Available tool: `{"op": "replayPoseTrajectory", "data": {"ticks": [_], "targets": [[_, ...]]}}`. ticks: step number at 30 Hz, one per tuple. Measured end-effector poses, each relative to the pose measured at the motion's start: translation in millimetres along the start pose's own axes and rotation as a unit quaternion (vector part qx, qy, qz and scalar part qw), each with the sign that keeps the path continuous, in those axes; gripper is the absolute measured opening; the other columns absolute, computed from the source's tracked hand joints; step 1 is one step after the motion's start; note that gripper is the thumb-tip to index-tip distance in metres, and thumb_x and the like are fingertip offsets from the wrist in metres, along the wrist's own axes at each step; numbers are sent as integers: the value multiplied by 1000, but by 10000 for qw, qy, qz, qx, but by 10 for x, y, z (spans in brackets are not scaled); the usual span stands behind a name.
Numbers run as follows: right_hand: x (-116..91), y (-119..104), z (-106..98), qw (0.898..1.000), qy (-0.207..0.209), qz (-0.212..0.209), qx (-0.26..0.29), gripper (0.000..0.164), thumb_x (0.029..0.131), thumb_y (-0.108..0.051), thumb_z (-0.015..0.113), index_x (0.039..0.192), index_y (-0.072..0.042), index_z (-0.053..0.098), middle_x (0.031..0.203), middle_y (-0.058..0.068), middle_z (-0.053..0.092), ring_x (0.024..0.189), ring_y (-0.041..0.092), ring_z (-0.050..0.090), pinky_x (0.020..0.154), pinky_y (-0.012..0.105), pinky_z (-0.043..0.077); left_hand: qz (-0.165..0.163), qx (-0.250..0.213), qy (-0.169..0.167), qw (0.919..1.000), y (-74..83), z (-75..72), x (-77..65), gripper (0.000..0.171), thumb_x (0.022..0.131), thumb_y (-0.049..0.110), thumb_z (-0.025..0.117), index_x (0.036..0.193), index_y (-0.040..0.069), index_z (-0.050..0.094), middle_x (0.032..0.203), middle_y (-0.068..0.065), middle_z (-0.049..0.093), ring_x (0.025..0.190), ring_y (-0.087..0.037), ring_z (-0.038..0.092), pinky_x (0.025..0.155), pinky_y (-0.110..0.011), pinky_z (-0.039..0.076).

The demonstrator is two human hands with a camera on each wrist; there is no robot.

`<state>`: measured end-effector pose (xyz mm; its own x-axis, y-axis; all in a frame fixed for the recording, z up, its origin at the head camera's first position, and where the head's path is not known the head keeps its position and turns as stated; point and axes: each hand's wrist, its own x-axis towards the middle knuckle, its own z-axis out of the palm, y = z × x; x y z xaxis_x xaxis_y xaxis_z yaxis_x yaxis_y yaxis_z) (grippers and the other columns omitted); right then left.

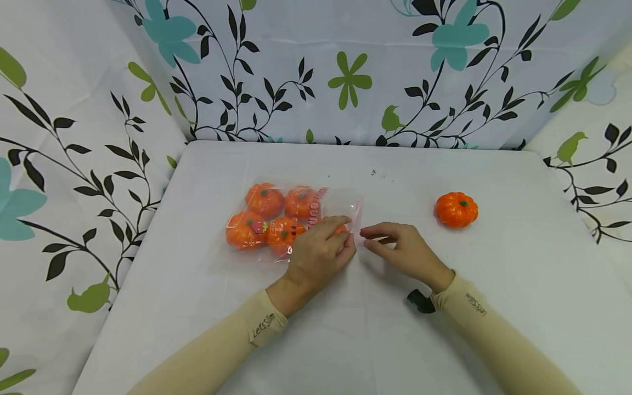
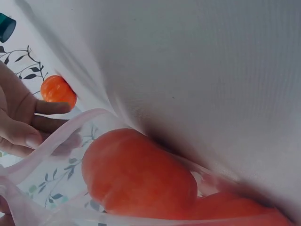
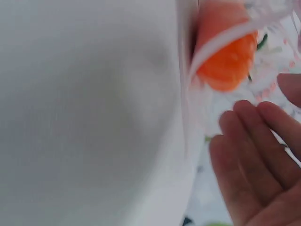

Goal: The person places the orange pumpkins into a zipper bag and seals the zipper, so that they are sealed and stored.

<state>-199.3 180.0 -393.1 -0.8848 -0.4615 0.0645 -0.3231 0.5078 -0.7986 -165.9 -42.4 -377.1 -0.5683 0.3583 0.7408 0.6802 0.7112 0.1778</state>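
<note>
A clear plastic bag (image 1: 340, 200) with pink printing lies on the white table, holding several small orange pumpkins (image 1: 265, 200). My left hand (image 1: 321, 247) lies over the bag's right end and pinches its edge near the mouth. The left wrist view shows the bag's rim (image 2: 101, 112) gaping, with a pumpkin (image 2: 136, 174) just inside. Just right of the mouth is my right hand (image 1: 402, 247), fingers slightly bent and holding nothing. In the right wrist view its fingers (image 3: 249, 146) reach toward the rim, a pumpkin (image 3: 225, 61) showing behind it.
A single orange pumpkin (image 1: 456, 209) sits on the table (image 1: 494, 263) to the right, outside the bag. Small dark specks (image 1: 373, 173) dot the cloth near the back. Leaf-patterned curtains (image 1: 316, 71) hang behind and at both sides.
</note>
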Motion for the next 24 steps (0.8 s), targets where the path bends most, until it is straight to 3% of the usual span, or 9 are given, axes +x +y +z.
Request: {"op": "replayPoseTrajectory", "data": {"ticks": [3, 5, 8, 11, 14, 18, 24], "targets": [[-97, 46, -171, 9956, 695, -307, -543, 31, 92, -24, 76, 120, -10, 74, 116, -2, 72, 106, 17, 67, 89, 42, 57, -88, -38, -41, 9999, 4, 4, 16, 12, 84, 10, 73, 86, 0, 80, 105, -9, 73, 95, -21, 72, 82, -28, 58], [-155, 83, -316, 9884, 1209, -431, -817, 37, 89, -22, 79, 124, -10, 72, 120, -1, 71, 110, 19, 65, 92, 35, 54, -159, -124, -26, 9998, 8, 6, 25, 11, 84, 9, 74, 86, 0, 80, 106, -9, 73, 95, -21, 72, 82, -28, 58], [-229, 114, -565, 9768, 1854, -357, -1014, 58, 83, -18, 84, 137, -12, 63, 134, 1, 64, 118, 25, 60, 99, 24, 47, -233, -244, 18, 9994, 14, 8, 33, 10, 83, 7, 73, 85, -1, 80, 105, -9, 73, 94, -21, 72, 81, -29, 59], [-274, 133, -816, 9704, 2212, -143, -961, 84, 78, -13, 88, 152, -19, 48, 149, 1, 51, 130, 29, 51, 110, 26, 38, -268, -273, 16, 9993, 19, 8, 36, 10, 84, 6, 73, 86, -1, 80, 106, -9, 73, 95, -21, 72, 81, -29, 59], [-307, 186, -1030, 9688, 2321, 83, -861, 105, 75, -10, 90, 160, -25, 31, 159, -2, 38, 143, 24, 38, 117, 31, 30, -275, -243, 9, 9993, 19, 16, 32, 10, 84, 7, 73, 86, 0, 80, 106, -9, 73, 96, -21, 72, 82, -30, 59], [-364, 319, -1226, 9689, 2313, 443, -758, 115, 74, -11, 91, 162, -27, 20, 165, -7, 26, 150, 15, 25, 119, 32, 23, -256, -217, 25, 9994, 21, 29, 29, 9, 84, 7, 72, 84, 1, 79, 105, -8, 73, 94, -20, 72, 82, -30, 59], [-422, 547, -1413, 9722, 2008, 808, -895, 124, 72, -17, 93, 164, -27, 11, 168, -6, 15, 153, 22, 17, 120, 44, 20, -281, -234, -13, 9993, 42, 27, 40, 10, 84, 6, 72, 85, 1, 80, 105, -8, 73, 94, -20, 72, 81, -30, 59]]}}
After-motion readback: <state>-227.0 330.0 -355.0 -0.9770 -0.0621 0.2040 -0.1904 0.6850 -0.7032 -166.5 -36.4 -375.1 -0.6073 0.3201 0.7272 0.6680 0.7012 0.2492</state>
